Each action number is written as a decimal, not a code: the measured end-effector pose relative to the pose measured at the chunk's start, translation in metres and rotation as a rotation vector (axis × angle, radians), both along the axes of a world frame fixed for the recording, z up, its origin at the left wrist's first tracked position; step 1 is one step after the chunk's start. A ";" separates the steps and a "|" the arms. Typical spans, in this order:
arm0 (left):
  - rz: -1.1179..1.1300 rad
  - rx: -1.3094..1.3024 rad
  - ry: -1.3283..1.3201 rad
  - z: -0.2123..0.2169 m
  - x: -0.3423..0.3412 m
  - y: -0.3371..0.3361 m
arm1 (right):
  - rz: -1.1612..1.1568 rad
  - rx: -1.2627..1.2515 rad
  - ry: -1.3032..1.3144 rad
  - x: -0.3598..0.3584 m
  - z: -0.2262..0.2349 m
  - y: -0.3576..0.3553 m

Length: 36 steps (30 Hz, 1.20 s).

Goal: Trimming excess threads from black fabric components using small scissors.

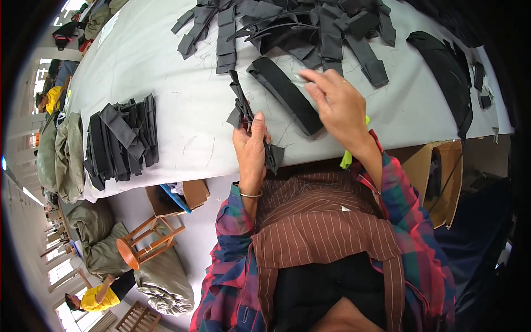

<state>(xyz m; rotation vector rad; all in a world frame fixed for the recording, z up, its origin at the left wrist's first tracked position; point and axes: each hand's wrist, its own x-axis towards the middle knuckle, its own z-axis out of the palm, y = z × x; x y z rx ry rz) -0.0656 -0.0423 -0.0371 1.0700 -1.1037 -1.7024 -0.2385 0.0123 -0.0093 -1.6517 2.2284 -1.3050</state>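
Observation:
My left hand (pixel 251 152) is closed around a folded dark grey fabric strip (pixel 241 102), held upright over the table's near edge with its lower end hanging below the fingers. My right hand (pixel 337 102) is raised just to the right, with thumb and fingers drawn together. Something small and pale shows at its fingertips, too blurred to name. Between the hands, a wide black fabric band (pixel 287 97) lies slantwise on the white table (pixel 182 105). A bright yellow-green strip (pixel 346 159) shows beside my right wrist.
A heap of dark fabric strips (pixel 332 27) covers the far side, and a stacked pile (pixel 121 141) sits at left. A curved black piece (pixel 442 77) lies at right. Below are cardboard boxes (pixel 193 193), a wooden stool (pixel 146 243) and sacks (pixel 166 282). A person in yellow (pixel 99 296) is beyond.

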 end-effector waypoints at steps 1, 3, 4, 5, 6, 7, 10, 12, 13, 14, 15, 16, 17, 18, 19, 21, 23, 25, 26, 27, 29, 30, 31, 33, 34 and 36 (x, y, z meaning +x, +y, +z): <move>-0.006 -0.013 -0.019 -0.001 0.001 0.000 | 0.001 0.000 -0.001 0.003 -0.001 -0.005; -0.011 -0.028 -0.037 -0.001 0.002 0.000 | 0.073 -0.082 0.205 0.009 -0.002 -0.017; -0.023 -0.038 -0.039 -0.002 0.002 0.000 | 0.074 -0.084 0.205 0.010 -0.003 -0.023; -0.035 -0.048 -0.042 -0.002 0.003 -0.001 | 0.085 -0.091 0.257 0.009 -0.005 -0.030; -0.033 -0.049 -0.041 -0.002 0.003 0.000 | 0.097 -0.096 0.308 0.009 -0.008 -0.036; -0.035 -0.049 -0.048 -0.002 0.002 0.000 | 0.099 -0.097 0.308 0.010 -0.010 -0.041; -0.039 -0.039 -0.055 -0.005 0.004 0.001 | 0.124 -0.036 0.378 0.012 -0.019 -0.053; -0.043 -0.028 -0.055 -0.007 0.005 0.000 | 0.166 -0.032 0.422 0.013 -0.024 -0.058; -0.042 -0.028 -0.058 -0.006 0.005 0.000 | 0.170 -0.030 0.422 0.014 -0.025 -0.059; -0.043 -0.028 -0.061 -0.006 0.005 0.000 | 0.178 -0.019 0.436 0.013 -0.026 -0.060; -0.036 -0.027 -0.062 -0.007 0.006 0.000 | 0.189 -0.012 0.450 0.013 -0.026 -0.062; -0.049 -0.045 -0.092 -0.007 0.006 0.001 | 0.195 -0.012 0.449 0.013 -0.025 -0.063; -0.061 -0.064 -0.123 -0.007 0.007 0.001 | 0.206 -0.014 0.443 0.012 -0.025 -0.064; -0.060 -0.061 -0.121 -0.007 0.007 0.001 | 0.213 -0.015 0.439 0.011 -0.026 -0.064; -0.061 -0.058 -0.128 -0.006 0.007 0.001 | 0.215 -0.013 0.440 0.009 -0.026 -0.064; -0.060 -0.053 -0.135 -0.006 0.008 0.001 | 0.236 0.002 0.434 0.006 -0.028 -0.065; 0.002 -0.049 -0.075 -0.008 0.009 0.003 | 0.249 -0.002 0.433 0.004 -0.029 -0.065; 0.073 -0.030 -0.012 -0.003 0.006 0.005 | 0.261 -0.005 0.433 0.002 -0.030 -0.065; 0.144 -0.011 0.051 -0.002 0.005 0.006 | 0.275 -0.008 0.421 0.002 -0.031 -0.065; 0.146 -0.010 0.050 -0.003 0.007 0.006 | 0.290 -0.011 0.409 0.001 -0.033 -0.065; 0.180 -0.047 0.124 -0.007 0.011 0.005 | 0.302 -0.014 0.405 0.000 -0.036 -0.065; 0.180 -0.047 0.125 -0.006 0.011 0.005 | 0.309 -0.018 0.403 -0.001 -0.037 -0.065; 0.208 -0.061 0.136 -0.005 0.011 0.006 | 0.309 -0.018 0.403 -0.002 -0.037 -0.065; 0.257 -0.088 0.149 -0.003 0.011 0.007 | 0.325 -0.020 0.394 -0.004 -0.037 -0.065; 0.258 -0.089 0.149 -0.004 0.013 0.007 | 0.325 -0.021 0.394 -0.004 -0.037 -0.065; 0.255 -0.148 0.169 -0.007 0.019 0.007 | 0.342 -0.028 0.379 -0.005 -0.038 -0.066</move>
